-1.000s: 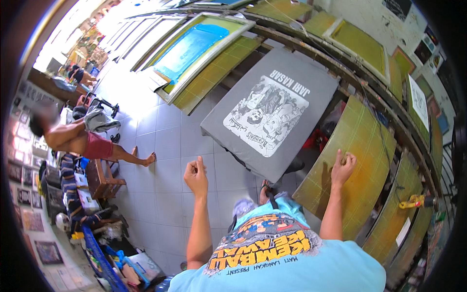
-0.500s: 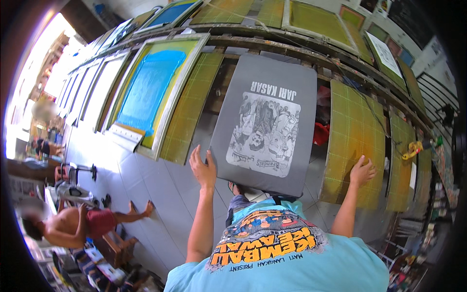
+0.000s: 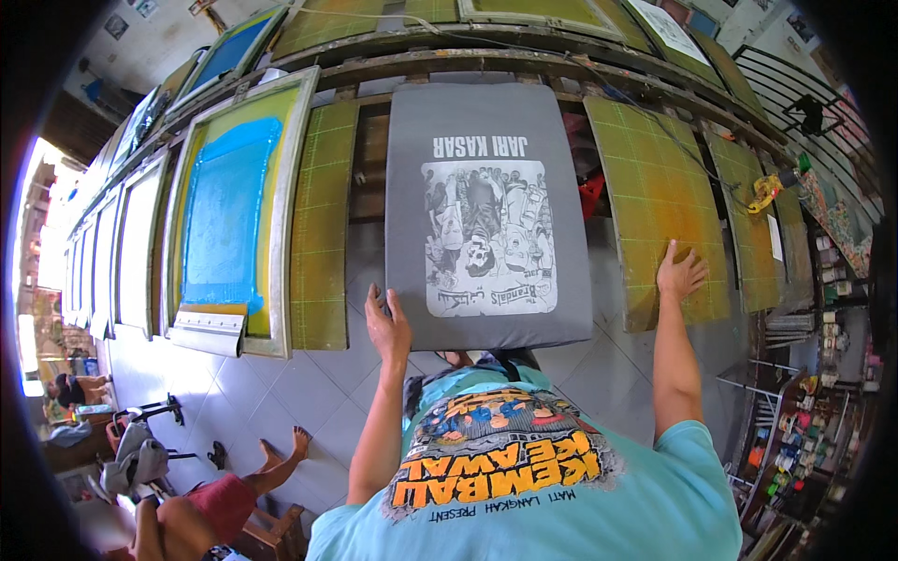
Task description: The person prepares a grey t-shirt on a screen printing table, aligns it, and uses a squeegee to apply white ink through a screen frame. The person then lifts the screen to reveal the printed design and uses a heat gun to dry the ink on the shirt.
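Note:
A grey shirt (image 3: 561,206) with a white print lies stretched flat on a board in front of me. My left hand (image 3: 385,321) is beside its near left edge, fingers apart with nothing in them; I cannot tell whether they touch the edge. My right hand (image 3: 681,268) has spread fingers on or just over the yellow-green board (image 3: 636,168) to the right of the shirt. Left of the shirt stand another yellow-green board (image 3: 323,224) and a framed screen (image 3: 229,215) with a blue coating and a metal squeegee (image 3: 201,327) at its near end.
More boards and screens run along a wooden rack (image 3: 440,64). A yellow tool (image 3: 765,192) hangs at the right, above a rack of bottles and cans (image 3: 823,393). Another person (image 3: 206,505) in red shorts sits at lower left, legs stretched over the tiled floor (image 3: 309,402).
My view has swung toward the rack, so the shirt now sits square before me. My right hand's fingers have spread, and my left hand's fingers have opened near the shirt's edge.

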A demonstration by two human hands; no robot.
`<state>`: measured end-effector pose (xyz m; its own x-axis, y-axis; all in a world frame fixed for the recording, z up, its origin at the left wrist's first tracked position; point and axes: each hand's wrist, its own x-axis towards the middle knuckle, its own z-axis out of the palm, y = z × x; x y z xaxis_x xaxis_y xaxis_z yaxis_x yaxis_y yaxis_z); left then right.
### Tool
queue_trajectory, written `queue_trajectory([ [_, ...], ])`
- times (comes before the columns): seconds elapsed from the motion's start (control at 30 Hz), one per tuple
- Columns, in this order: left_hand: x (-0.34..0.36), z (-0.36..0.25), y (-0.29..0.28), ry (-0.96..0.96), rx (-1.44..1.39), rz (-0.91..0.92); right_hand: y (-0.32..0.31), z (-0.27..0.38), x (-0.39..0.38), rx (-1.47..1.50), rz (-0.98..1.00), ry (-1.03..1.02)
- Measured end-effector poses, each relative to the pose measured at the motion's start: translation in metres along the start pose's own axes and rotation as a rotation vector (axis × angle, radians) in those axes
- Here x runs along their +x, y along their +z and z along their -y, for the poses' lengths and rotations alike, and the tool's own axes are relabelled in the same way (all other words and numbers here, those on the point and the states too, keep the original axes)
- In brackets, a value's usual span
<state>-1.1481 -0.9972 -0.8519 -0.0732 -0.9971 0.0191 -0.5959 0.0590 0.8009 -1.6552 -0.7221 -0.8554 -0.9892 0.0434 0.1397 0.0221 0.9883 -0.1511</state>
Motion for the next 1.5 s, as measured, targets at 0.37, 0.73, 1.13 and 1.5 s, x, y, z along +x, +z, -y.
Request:
queue_trajectory([
  [0.37, 0.002, 0.0, 0.001, -0.037, -0.153, 0.007, -0.006, 0.004, 0.002, -0.058, 0.057, 0.018],
  [0.73, 0.002, 0.0, 0.001, 0.045, -0.152, -0.003, -0.01, 0.005, 0.001, -0.068, 0.063, 0.007],
  [1.13, 0.002, 0.003, -0.003, 0.062, -0.214, -0.057, 0.014, -0.004, 0.014, 0.024, -0.066, -0.06],
  [1.5, -0.001, 0.001, -0.009, 0.095, -0.144, -0.06, 0.035, -0.023, 0.033, -0.108, -0.023, -0.026],
])
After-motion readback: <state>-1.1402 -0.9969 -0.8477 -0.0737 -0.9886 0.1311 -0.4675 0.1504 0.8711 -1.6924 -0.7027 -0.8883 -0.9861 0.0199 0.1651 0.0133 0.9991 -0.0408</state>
